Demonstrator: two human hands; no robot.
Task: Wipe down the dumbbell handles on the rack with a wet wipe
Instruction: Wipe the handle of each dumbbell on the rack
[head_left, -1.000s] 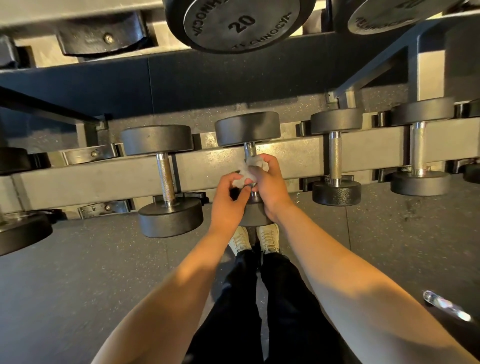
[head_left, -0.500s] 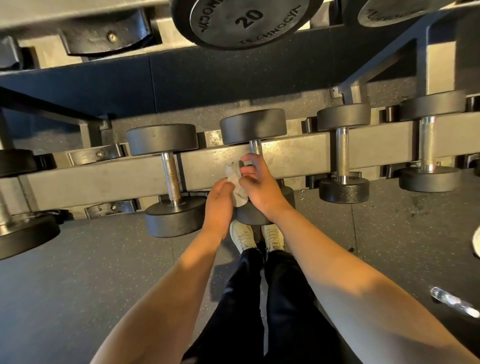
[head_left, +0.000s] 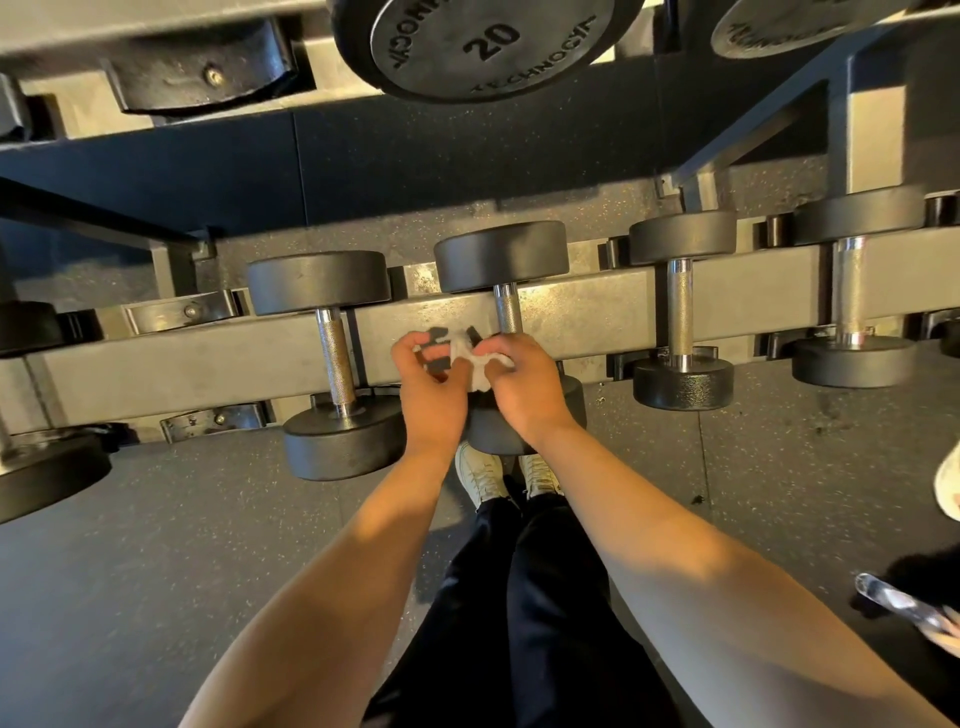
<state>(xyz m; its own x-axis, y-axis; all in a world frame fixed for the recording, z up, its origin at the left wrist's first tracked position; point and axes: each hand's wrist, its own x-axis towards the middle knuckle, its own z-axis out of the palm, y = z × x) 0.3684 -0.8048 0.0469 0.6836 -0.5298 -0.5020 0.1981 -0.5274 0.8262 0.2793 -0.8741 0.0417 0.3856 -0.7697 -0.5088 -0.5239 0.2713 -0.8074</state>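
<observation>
Our left hand (head_left: 431, 387) and right hand (head_left: 525, 384) were close together, knuckles up. Each had its fingers curled, pinching one side of a crumpled white wipe (head_left: 475, 358). The wipe was bunched between the two hands, over the grey rail of the rack (head_left: 208, 364). It sat just beside the lower part of the handle (head_left: 508, 310) of the middle dumbbell (head_left: 501, 257). Our right hand covered that lower part, so we could not tell whether the wipe touched the metal there. The upper part of the handle showed bare and shiny under the black upper head.

We judged the step to be readying the wipe for this handle. To do it well, we needed to open the wipe to a flat, damp face and fold it round the ridged bar. Then we needed to rub the whole length from head to head, turning our grip so the underside got cleaned too. A bunched wipe would likely have skipped the grooves.

Further out, the left dumbbell (head_left: 332, 283) and the right dumbbell (head_left: 681, 236) lay in the same rack, their handles uncovered. Our white shoes (head_left: 480, 475) stood on the dark floor (head_left: 182, 519) below.
</observation>
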